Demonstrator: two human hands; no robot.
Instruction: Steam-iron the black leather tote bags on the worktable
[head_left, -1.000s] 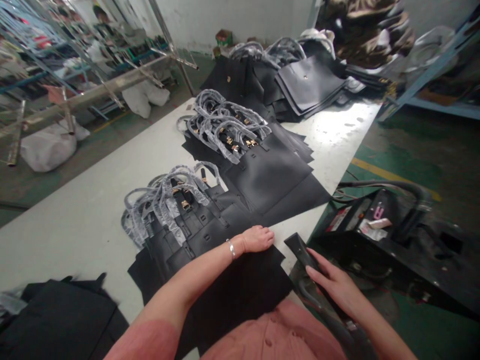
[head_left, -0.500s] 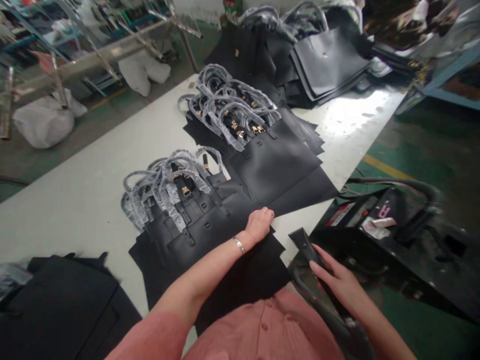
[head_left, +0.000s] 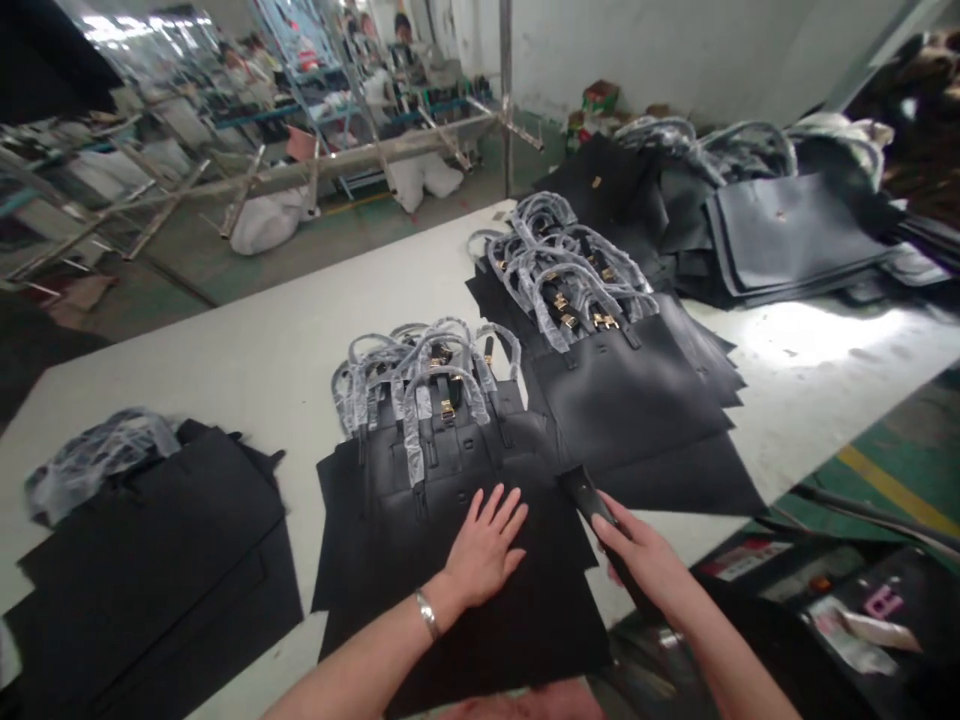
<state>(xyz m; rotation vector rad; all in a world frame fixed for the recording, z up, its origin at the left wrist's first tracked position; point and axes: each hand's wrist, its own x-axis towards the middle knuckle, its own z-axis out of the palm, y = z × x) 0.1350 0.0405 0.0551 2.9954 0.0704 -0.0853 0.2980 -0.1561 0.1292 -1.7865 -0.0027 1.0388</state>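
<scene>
My left hand (head_left: 487,548) lies flat with fingers spread on the top black leather bag panel (head_left: 540,610) of the near stack. Clear-wrapped bag handles (head_left: 442,385) with gold buckles are fixed along the far side of that stack. My right hand (head_left: 637,545) is closed round a long black tool with a flat, wide end (head_left: 585,490), like a nozzle. Its flat end is over the right edge of the near stack; whether it touches the panel I cannot tell. The tool's lower part is partly hidden by the hand and forearm.
Another stack of bag panels with wrapped handles (head_left: 637,385) lies beyond, to the right. Dark panels (head_left: 165,560) lie at left, and more bag pieces (head_left: 802,230) at the far right. A black machine box (head_left: 847,610) stands beside the white table (head_left: 225,350).
My left hand has gone from a closed grip at the panel's right edge to lying spread on it. The right hand has brought the tool to the stack. The view has turned left.
</scene>
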